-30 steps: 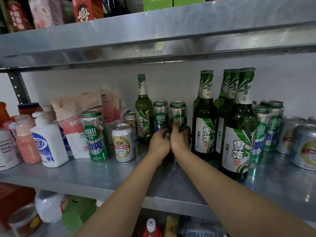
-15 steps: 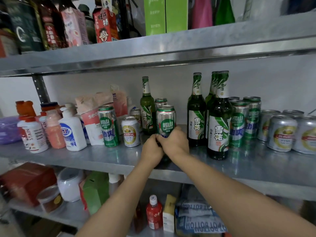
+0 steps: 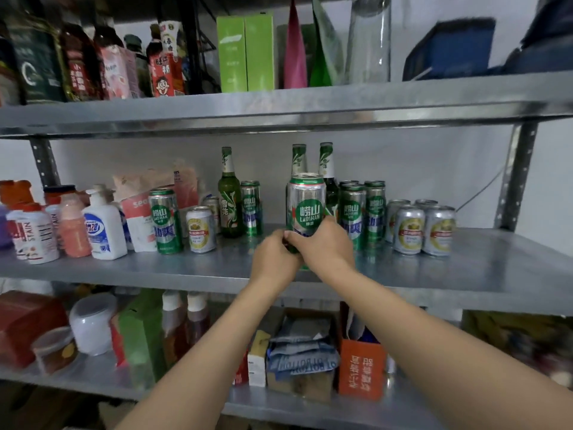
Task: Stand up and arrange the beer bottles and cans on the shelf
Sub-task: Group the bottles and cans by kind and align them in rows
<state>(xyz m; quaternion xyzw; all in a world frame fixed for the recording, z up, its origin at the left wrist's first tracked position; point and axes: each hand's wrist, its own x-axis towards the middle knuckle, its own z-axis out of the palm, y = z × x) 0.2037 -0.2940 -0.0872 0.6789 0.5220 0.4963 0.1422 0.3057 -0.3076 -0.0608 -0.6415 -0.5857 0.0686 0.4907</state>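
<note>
The left hand (image 3: 274,259) and right hand (image 3: 325,246) together wrap a tall green-and-silver beer can (image 3: 306,206) near the front edge of the grey metal shelf (image 3: 186,268), possibly lifted; bare metal lies leftward.

Both bare forearms reach up and forward from below, drawing together toward the middle. The left hand (image 3: 274,259) and the right hand (image 3: 325,246) touch each other, their backs turned toward me. Their fingers are curled round the lower part of a tall green can (image 3: 306,203), which they hold upright between them. The right hand sits slightly higher, and both wrists are nearly straight.
</note>
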